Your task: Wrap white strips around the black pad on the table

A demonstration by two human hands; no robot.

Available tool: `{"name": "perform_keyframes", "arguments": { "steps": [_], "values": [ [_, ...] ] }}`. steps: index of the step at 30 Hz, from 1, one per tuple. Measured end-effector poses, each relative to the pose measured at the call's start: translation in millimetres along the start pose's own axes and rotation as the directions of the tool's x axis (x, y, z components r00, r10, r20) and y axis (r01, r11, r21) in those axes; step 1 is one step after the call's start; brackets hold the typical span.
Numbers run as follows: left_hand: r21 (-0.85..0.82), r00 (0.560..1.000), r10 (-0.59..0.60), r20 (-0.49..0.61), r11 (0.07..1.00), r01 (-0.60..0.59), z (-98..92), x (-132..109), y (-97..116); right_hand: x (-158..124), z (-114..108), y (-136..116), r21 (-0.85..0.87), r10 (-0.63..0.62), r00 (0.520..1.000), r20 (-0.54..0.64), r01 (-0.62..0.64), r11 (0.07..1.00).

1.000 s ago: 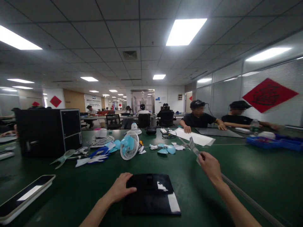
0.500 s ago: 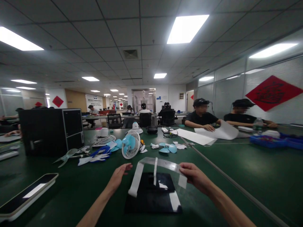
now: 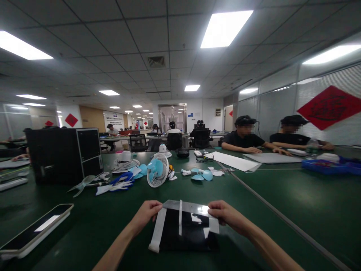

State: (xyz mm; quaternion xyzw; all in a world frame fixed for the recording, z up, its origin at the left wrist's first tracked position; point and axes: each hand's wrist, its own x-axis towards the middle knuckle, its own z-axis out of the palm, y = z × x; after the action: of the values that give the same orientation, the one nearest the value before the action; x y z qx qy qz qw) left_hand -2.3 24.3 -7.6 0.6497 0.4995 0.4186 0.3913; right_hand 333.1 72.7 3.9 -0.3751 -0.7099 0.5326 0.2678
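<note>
A clear film sheet [image 3: 186, 207] with white tabs hangs just above a flat black device [image 3: 187, 235] on the green table in front of me. My left hand [image 3: 146, 214] pinches the film's left corner. My right hand [image 3: 227, 215] pinches its right corner. The film is stretched between both hands, and white strips dangle from its left edge and middle.
A small white and blue fan [image 3: 157, 172] and loose fan parts lie beyond. A black computer case [image 3: 64, 155] stands at the left, with a tablet [image 3: 35, 230] at the near left. Two people sit at the far right with paper sheets [image 3: 234, 161] and a blue tray [image 3: 329, 165].
My right hand brought the film from the right to over the black device. My left hand left the device and took the film's left corner. The film has come lower.
</note>
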Motion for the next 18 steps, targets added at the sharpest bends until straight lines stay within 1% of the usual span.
{"name": "perform_keyframes", "arguments": {
  "steps": [5, 9, 11, 13, 15, 17, 18],
  "values": [
    [-0.043, 0.997, -0.059, 0.044, 0.997, 0.061, 2.7, -5, 10, 1, 1, 4, -0.035, 0.021, 1.0, -0.012, -0.021, 0.999],
    [-0.036, 0.992, -0.096, 0.078, 0.994, 0.099, 3.6, -9, 14, -1, 4, -1, -0.056, 0.026, 0.999, -0.034, -0.028, 0.998],
    [-0.03, 0.984, -0.129, 0.123, 0.991, 0.133, 2.9, -11, 15, -4, 5, -6, -0.052, 0.032, 0.999, -0.02, -0.033, 0.998],
    [-0.016, 0.957, -0.184, 0.226, 0.981, 0.192, 1.8, -15, 14, -8, 4, -9, -0.067, 0.059, 0.998, 0.035, -0.057, 0.996],
    [0.03, 0.91, -0.243, 0.336, 0.969, 0.247, 0.8, -17, 12, -11, 4, -10, -0.111, 0.103, 0.989, 0.11, -0.091, 0.99],
    [0.102, 0.875, -0.29, 0.388, 0.957, 0.273, 0.5, -18, 8, -11, 4, -7, -0.158, 0.135, 0.978, 0.161, -0.11, 0.981],
    [0.136, 0.869, -0.308, 0.386, 0.951, 0.277, 0.5, -18, 7, -10, 4, -4, -0.18, 0.143, 0.975, 0.167, -0.113, 0.977]
  ]
}}
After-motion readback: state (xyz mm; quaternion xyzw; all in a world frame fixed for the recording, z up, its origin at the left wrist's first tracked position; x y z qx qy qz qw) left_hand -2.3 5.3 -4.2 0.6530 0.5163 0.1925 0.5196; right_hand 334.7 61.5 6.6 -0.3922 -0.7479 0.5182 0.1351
